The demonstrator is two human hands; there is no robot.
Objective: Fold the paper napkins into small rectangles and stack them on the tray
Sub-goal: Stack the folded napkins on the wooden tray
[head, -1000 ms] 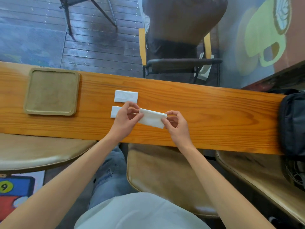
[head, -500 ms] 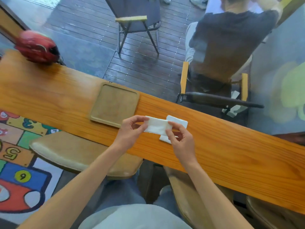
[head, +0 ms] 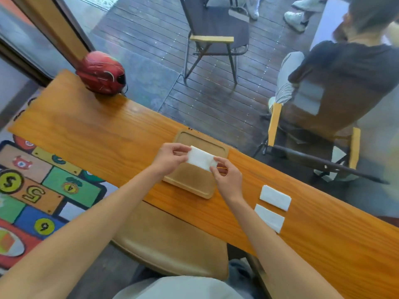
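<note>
Napkin number one, a folded white paper napkin (head: 201, 158), is up in the air over the wooden tray (head: 195, 182), and we've got it pinched at both ends: our left hand (head: 169, 158) grips the far-left end between thumb and fingertips, our right hand (head: 226, 179) clamps the near-right corner the same way. That tray sits on the long wooden counter (head: 90, 134) with nothing lying in it. Off to the right, two more folded napkins (head: 272, 207) lie flat on the counter side by side, apart from the tray. A red helmet (head: 101, 75) sits at the counter's far-left end.
</note>
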